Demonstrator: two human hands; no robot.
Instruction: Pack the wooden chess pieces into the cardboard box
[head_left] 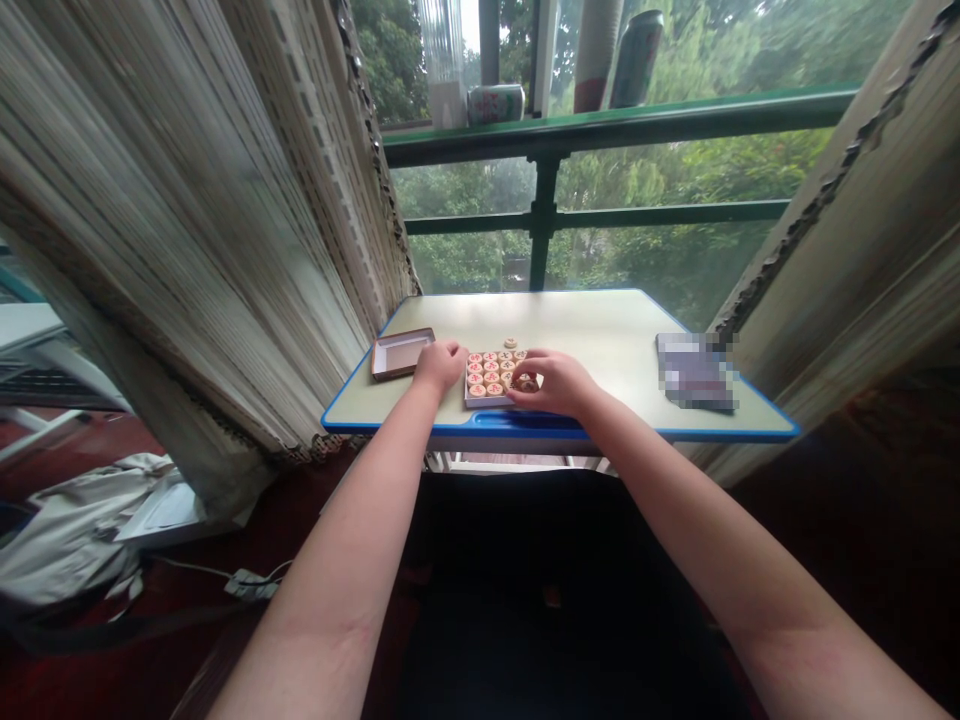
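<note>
A shallow box of round wooden xiangqi pieces, marked with red and dark characters, sits near the table's front edge. Over the box's right side is my right hand, thumb and fingers curved in a pinch around a xiangqi piece there. My left hand is closed with curled fingers, between the box and its open lid; whatever its fingers hold, if anything, is hidden. One or two loose xiangqi pieces lie on the table just behind the box.
The pale table has a blue edge and a front groove. A blurred-out dark item lies at its right end. Curtains hang on both sides. Behind stands a green railing, with cans and cups at the window.
</note>
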